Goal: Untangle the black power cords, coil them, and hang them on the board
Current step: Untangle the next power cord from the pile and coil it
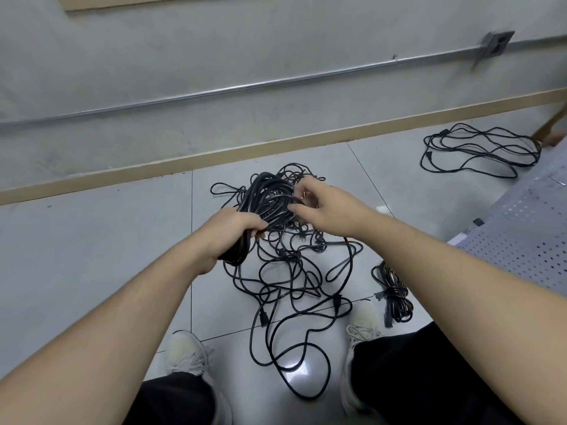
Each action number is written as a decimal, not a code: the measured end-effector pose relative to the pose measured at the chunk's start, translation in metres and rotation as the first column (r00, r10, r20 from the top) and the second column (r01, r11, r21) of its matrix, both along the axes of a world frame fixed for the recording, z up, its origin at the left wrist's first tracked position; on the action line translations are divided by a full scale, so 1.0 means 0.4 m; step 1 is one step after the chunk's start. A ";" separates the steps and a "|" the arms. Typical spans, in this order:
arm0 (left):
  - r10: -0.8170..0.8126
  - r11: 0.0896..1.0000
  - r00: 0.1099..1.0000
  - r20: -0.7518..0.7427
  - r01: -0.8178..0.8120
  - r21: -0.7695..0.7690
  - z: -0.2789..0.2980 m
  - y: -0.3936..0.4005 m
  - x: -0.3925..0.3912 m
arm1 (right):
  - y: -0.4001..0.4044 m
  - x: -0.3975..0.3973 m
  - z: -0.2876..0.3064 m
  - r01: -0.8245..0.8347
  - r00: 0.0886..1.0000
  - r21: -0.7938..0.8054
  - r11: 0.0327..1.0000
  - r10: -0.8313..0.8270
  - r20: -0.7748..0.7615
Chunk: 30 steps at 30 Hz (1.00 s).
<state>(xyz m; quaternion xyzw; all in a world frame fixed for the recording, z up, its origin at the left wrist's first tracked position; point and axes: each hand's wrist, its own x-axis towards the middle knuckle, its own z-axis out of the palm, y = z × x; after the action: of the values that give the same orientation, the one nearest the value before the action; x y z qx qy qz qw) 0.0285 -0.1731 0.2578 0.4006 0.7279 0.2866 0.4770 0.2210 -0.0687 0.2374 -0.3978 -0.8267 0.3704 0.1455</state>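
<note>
Head view — two hands point(233, 228), one coil point(267, 200).

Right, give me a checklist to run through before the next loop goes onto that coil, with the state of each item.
1. Left hand has a firm hold on the coil: ok, fingers are wrapped round the bundle.
2. Right hand has the cord being fed: cannot tell, its fingertips are at the coil but the hold is hidden.
3. Feeding cord runs free of the tangle on the floor: not ok, loops still cross each other there.
4. Cord clear of the shoes: not ok, loops lie between and beside the feet.
5. Finished bundle set apart: ok, it lies beside the tangle.
6. Board in reach: cannot tell.
</note>
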 end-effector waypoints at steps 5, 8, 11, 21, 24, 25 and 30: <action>0.090 0.995 0.977 0.192 -0.095 0.017 0.000 0.011 -0.004 | -0.006 -0.011 0.010 0.137 0.939 -0.263 0.955 -0.210 -0.273; 0.079 0.996 0.986 0.146 -0.083 0.021 -0.003 0.011 0.002 | -0.003 -0.021 0.021 0.229 0.851 -0.316 0.921 -0.347 -0.394; 0.025 0.999 0.996 0.081 -0.029 0.045 -0.004 0.009 0.016 | -0.011 -0.027 0.034 0.224 0.748 -0.437 0.871 -0.440 -0.496; 0.019 0.960 0.994 0.108 -0.048 0.275 -0.025 0.008 0.074 | -0.060 -0.065 0.066 0.048 0.499 -0.730 0.681 -0.650 -0.573; -0.045 0.953 0.991 0.125 0.005 0.303 -0.022 0.001 0.081 | -0.072 -0.072 0.068 0.050 0.530 -0.736 0.675 -0.643 -0.553; -0.060 0.951 0.991 0.123 0.020 0.309 -0.020 0.000 0.080 | -0.072 -0.070 0.066 0.056 0.533 -0.728 0.683 -0.637 -0.557; -0.064 0.969 0.982 0.176 0.019 0.246 -0.007 0.000 0.084 | -0.051 -0.080 0.064 0.099 0.473 -0.731 0.675 -0.678 -0.562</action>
<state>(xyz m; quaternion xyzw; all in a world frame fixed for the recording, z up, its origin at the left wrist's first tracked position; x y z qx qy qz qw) 0.0620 -0.1733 0.2549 0.4431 0.6319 0.3992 0.4950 0.1890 -0.0893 0.2629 -0.3976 -0.3763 0.7043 0.4520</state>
